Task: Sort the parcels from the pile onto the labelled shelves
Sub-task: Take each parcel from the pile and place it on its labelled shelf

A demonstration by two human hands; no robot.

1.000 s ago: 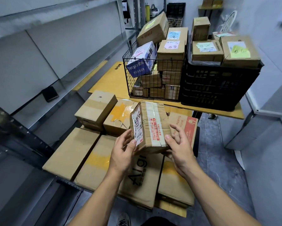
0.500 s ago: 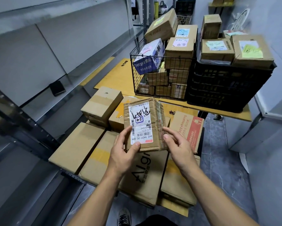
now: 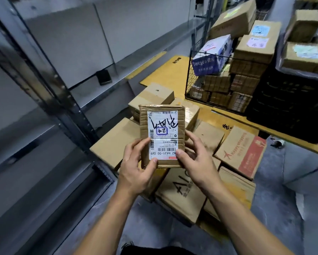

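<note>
Head camera: I look down on a small flat brown cardboard parcel [image 3: 161, 135] held up before the lens, above the pile of brown cardboard boxes [image 3: 180, 196] on the floor. Its white printed shipping label [image 3: 162, 124] faces me upside down, with a boxed "24" inked in blue among black handwriting. I judge the parcel light and fairly stiff, though its creased, taped corners suggest board that would dent if squeezed. The glossy tape along the top edge may be slick, so the bare side edges low down look like the place to take it, as both hands do. The left hand [image 3: 136, 166] pinches the lower left edge, thumb lying across the label's bottom corner, fingers curled out of sight behind. The right hand [image 3: 196, 161] grips the lower right edge the same way, thumb pressed on the front face, fingers wrapped round the side; neither hand is open. To the left runs the grey metal shelving [image 3: 62, 100], close by; I cannot read any shelf labels it carries. Beyond the pile, a black wire basket [image 3: 191, 85] and a black plastic crate [image 3: 287, 107], both stacked with more cartons, stand on a yellow board [image 3: 171, 70]. My guess is that the label is being read to choose a shelf.
</note>
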